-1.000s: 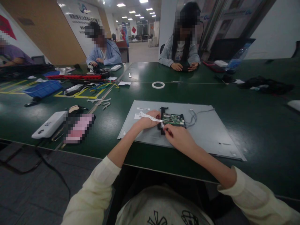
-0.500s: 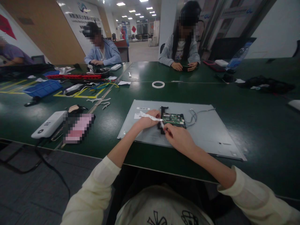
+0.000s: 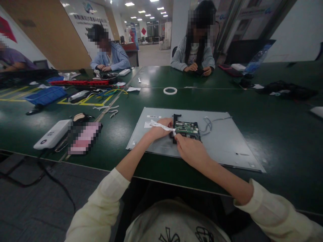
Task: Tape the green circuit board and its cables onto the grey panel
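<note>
A grey metal panel [image 3: 219, 144] lies flat on the table in front of me. On it sits a green circuit board [image 3: 186, 127] in a black bracket [image 3: 177, 117]. My left hand [image 3: 161, 130] rests at the bracket's left edge with curled fingers; their tips are partly hidden. A crinkled white tape strip [image 3: 161, 125] runs across the back of this hand towards the board. My right hand [image 3: 190, 148] is closed at the board's lower left corner, thumb and finger pinching the lower end of the strip. Grey cables [image 3: 208, 125] lead from the board's right side.
A white tape roll [image 3: 170, 90] lies beyond the panel. To the left are a white power bank [image 3: 52, 133], a phone [image 3: 85, 137], torn white strips [image 3: 111, 110] and a blue bin [image 3: 46, 95]. Two people sit across the table [image 3: 285, 134], another at far left.
My right hand has shifted very slightly at the strip's end; my left hand stays put. Across the table, one person's hands have moved around a small dark object.
</note>
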Motion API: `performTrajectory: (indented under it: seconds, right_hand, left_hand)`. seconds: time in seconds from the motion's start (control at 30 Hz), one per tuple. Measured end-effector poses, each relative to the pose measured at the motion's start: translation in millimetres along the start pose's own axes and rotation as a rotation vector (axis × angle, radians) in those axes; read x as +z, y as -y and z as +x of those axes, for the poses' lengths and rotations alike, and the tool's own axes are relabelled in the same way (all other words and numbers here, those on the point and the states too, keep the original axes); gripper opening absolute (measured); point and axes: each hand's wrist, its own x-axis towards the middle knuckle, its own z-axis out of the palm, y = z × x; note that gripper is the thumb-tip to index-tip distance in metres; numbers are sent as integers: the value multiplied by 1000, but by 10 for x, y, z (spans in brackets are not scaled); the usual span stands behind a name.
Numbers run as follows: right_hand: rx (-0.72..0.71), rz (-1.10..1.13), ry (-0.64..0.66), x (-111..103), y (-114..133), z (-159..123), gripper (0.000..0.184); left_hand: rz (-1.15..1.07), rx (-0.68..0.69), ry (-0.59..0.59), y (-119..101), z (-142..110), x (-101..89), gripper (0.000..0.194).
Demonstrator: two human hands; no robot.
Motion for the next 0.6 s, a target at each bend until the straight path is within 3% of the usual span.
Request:
performTrajectory:
  seconds: [0.6]
  right_hand:
    - [-8, -35, 22, 18, 36, -3, 26]
  left_hand:
    - [57, -18, 8, -34, 11, 7, 7]
